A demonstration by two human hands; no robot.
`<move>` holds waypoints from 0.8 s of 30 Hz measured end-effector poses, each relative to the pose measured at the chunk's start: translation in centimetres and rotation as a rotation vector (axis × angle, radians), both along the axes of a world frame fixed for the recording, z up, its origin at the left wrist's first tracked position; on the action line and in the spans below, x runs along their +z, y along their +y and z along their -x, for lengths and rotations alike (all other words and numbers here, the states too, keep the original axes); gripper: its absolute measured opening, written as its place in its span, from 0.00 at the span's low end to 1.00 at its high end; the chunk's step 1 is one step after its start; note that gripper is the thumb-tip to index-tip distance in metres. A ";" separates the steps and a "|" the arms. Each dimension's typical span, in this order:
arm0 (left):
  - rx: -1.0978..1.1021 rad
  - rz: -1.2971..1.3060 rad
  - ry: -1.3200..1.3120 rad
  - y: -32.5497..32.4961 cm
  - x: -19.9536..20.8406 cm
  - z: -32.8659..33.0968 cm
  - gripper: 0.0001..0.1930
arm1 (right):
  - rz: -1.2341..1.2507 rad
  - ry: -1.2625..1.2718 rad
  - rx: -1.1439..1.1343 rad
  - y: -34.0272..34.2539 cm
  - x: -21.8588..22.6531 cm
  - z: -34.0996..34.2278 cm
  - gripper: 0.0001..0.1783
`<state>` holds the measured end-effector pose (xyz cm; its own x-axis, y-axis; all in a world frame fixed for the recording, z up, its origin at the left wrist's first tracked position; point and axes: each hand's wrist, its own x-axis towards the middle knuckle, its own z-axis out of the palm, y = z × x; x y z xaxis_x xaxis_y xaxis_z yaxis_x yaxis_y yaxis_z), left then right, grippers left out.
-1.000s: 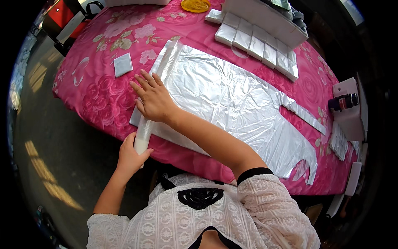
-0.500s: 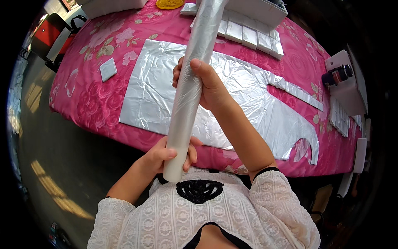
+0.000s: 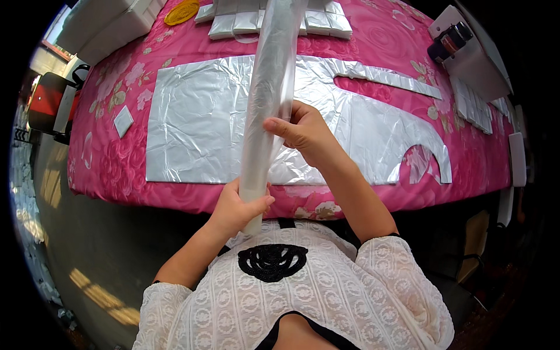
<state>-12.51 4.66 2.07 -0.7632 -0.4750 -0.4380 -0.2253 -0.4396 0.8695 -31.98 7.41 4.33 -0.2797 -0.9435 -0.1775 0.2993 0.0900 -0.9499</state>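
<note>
A long roll of translucent plastic film slants up and away from my chest, over the table. My left hand is closed around its near end, the thumb lying across the front. Farther up, my right hand grips the roll's right side, thumb in front and the fingers partly hidden at its edge. Beneath the roll lies a wide, flat silvery plastic sheet, wrinkled, with long strips and curved cut-outs at its right end, like an apron. The roll covers part of the sheet's middle.
A pink flowered tablecloth covers the table. Several folded silvery packets lie at the far side; one small white square sits at left. A yellow round item, foam boxes and a dark bottle stand around the edges.
My right hand has moved lower down the roll, its grip now at the right side. My left hand's thumb has shifted across the front. The view has turned, so the table appears shifted.
</note>
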 end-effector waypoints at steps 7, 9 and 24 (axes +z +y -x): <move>0.020 0.073 0.008 0.5 1.1 0.5 0.15 | 0.147 -0.200 0.151 2.2 -2.6 0.2 0.14; 0.029 0.069 0.009 0.7 1.1 0.4 0.16 | 0.175 -0.204 0.093 2.5 -2.7 0.0 0.14; 0.050 0.085 0.040 0.9 0.8 0.2 0.14 | 0.128 -0.128 0.193 3.8 -2.6 0.2 0.09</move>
